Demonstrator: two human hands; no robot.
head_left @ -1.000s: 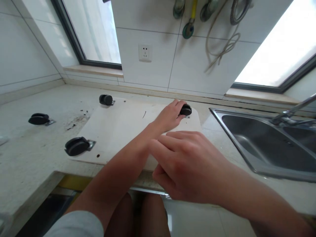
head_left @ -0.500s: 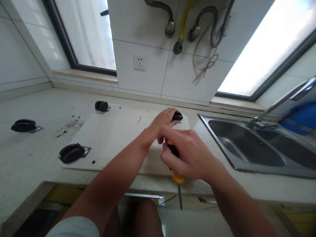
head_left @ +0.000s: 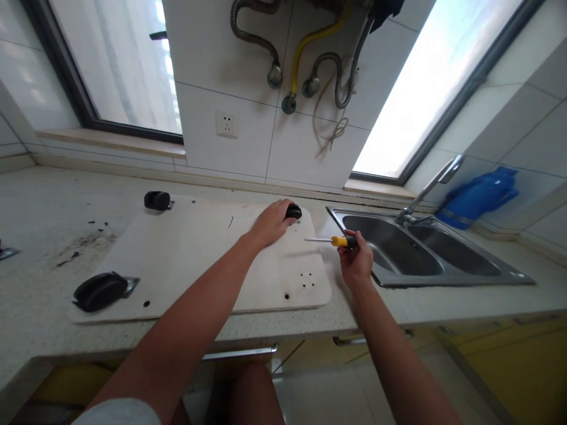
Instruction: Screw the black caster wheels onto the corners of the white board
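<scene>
A white board with rounded corners and small holes lies flat on the countertop. My left hand rests at its far right corner, fingers closed around a black caster wheel. To the right of the board, by the sink edge, my right hand grips a screwdriver with a yellow and black handle; its shaft points left over the board. Two more casters are on the board's left corners, one far caster and one near caster. The near right corner shows several small holes and no caster.
A steel double sink with a faucet is set into the counter on the right, a blue bag-like item behind it. Dark debris lies left of the board. Hoses and a socket are on the wall.
My right hand has moved right, away from my left forearm, and the screwdriver has turned from pointing down to pointing left. My left hand stays at the caster. The view has shifted right.
</scene>
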